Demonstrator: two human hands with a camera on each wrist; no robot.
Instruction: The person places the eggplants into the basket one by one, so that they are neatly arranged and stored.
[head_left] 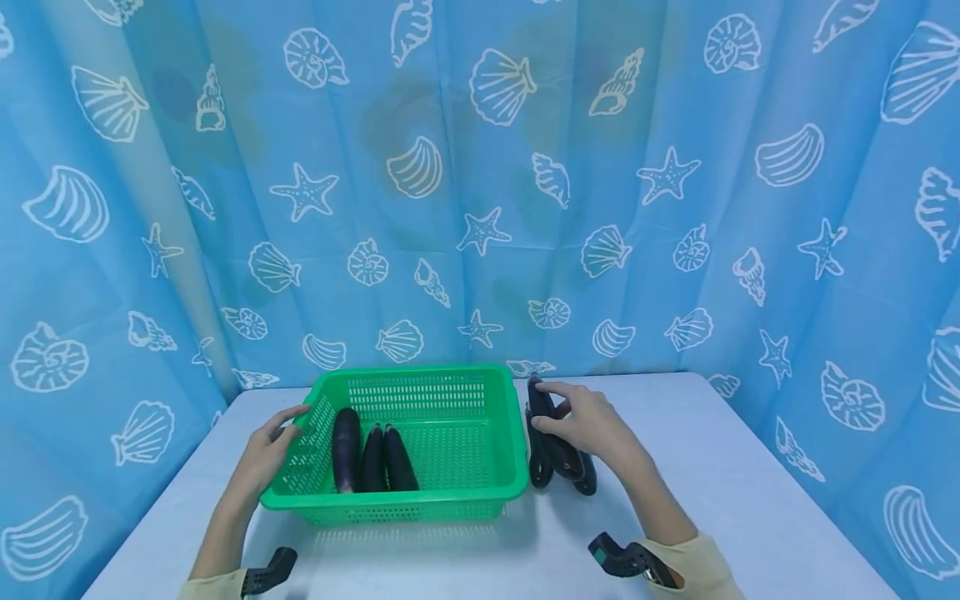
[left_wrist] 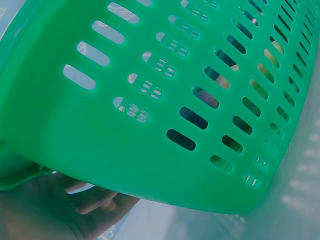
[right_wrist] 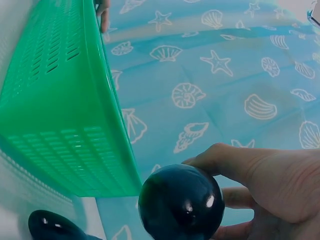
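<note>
My right hand (head_left: 588, 423) grips a dark purple eggplant (head_left: 557, 446) between thumb and fingers, just right of the green basket (head_left: 405, 498). In the right wrist view its rounded, glossy end (right_wrist: 181, 202) faces the camera. Beneath and beside it lie two more eggplants, one nearer the basket (head_left: 539, 468) and one to the right (head_left: 588, 479), both partly covered. At the basket's left rim, my left hand (head_left: 264, 454) holds the edge with its fingers over it; the left wrist view shows that hand (left_wrist: 55, 212) partly hidden by the rim.
Inside the basket's left half lie three eggplants, a thicker one (head_left: 346, 450) leftmost, then two slimmer ones (head_left: 372, 460) (head_left: 400, 460). The basket stands on a white table (head_left: 750, 500). A blue curtain (head_left: 465, 183) with white shell prints hangs behind and along both sides.
</note>
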